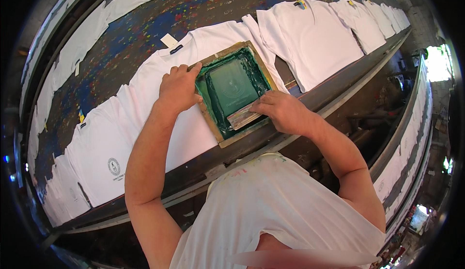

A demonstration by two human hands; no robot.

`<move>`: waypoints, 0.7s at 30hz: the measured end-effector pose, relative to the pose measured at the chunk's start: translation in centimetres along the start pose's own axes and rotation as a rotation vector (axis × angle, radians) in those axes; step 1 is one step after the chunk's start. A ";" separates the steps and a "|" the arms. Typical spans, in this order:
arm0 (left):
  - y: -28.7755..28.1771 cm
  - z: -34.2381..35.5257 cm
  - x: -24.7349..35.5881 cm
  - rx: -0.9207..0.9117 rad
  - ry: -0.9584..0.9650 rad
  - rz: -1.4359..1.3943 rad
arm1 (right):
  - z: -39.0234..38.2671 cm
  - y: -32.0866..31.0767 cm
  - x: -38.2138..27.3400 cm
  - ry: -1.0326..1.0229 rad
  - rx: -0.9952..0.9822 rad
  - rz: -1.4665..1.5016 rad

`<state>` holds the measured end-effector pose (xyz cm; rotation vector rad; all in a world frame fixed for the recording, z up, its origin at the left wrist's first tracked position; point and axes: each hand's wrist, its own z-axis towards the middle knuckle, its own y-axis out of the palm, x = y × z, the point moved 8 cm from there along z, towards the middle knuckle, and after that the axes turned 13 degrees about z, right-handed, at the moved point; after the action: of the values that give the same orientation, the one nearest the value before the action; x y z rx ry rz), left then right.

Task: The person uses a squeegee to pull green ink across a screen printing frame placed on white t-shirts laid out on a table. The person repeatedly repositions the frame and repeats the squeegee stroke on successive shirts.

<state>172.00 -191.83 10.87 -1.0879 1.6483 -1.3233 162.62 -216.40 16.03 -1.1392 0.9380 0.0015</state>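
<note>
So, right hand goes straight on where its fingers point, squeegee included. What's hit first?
Likely the wooden screen frame's left rail, by the left hand, after the right hand carries the squeegee across the green mesh. Height above the mesh is unclear from this view.

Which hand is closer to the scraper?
Right. The right hand grips the scraper itself; the left hand is farther away, holding the wooden frame on its left side.
</note>
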 end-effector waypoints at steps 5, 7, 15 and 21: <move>-0.4 0.8 0.6 -0.066 -0.054 0.063 | 2.3 -2.0 2.7 0.090 -0.091 0.036; -0.5 0.9 0.8 -0.096 -0.096 0.063 | 4.5 -2.3 4.0 0.084 -0.051 0.017; -0.6 0.9 0.9 -0.158 -0.215 0.046 | 10.4 -3.3 7.9 0.040 0.092 -0.102; 0.1 0.8 0.5 -0.115 -0.288 -0.024 | 9.5 -1.6 7.3 -0.144 0.046 -0.089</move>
<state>172.49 -192.56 10.59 -1.3041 1.5125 -1.0405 173.96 -213.08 13.56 -1.1223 0.7558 -0.0104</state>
